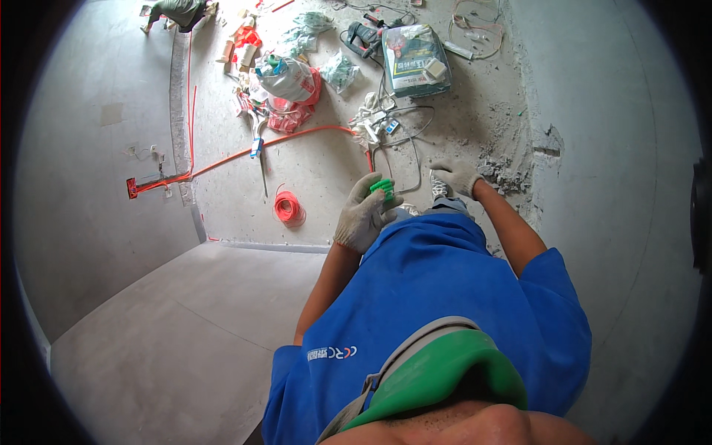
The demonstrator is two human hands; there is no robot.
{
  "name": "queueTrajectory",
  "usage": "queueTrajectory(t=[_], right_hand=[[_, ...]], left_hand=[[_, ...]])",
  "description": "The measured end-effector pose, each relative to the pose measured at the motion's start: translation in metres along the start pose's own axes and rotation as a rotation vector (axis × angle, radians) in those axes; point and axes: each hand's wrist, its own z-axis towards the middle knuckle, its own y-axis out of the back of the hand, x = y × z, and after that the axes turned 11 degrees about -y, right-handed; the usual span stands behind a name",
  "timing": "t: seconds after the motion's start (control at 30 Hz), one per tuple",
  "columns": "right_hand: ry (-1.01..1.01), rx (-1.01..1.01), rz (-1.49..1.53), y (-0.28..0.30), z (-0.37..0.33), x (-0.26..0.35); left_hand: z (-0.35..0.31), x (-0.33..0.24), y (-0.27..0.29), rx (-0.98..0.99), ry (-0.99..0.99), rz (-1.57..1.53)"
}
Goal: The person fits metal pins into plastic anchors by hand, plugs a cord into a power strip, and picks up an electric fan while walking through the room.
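My left hand [361, 215], in a pale work glove, is closed around a small green coil [383, 189] with ridged loops, held in front of my body; its exact kind is hard to make out. To the right, my gloved right hand [457, 178] hangs over my shoe [439, 189] with its fingers stretched out and nothing visible in them. On the floor to the left lies a coil of red wire [288, 208]. A red conduit [304, 133] runs across the floor from the left wall to a spot beyond my left hand.
A large filled bag [417, 63] stands ahead beside a power drill [363, 38]. White bags [285, 80] and plastic wrap lie left of it. A loose grey cable [417, 152] loops over the floor near my feet. Rubble [508, 178] lies along the right wall.
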Motion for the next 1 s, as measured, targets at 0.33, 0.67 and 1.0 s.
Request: queueTrajectory(t=[0.33, 0.67, 1.0], right_hand=[[0.133, -0.155, 0.869, 0.027, -0.041, 0.124], [0.190, -0.490, 0.308, -0.002, -0.054, 0.192], [0.049, -0.566, 0.037, -0.080, -0.062, 0.214]], left_hand=[[0.048, -0.025, -0.023, 0.224, -0.113, 0.177], [0.057, -0.052, 0.023, 0.514, -0.174, 0.470], [0.055, -0.053, 0.085, 0.594, 0.282, 0.369]])
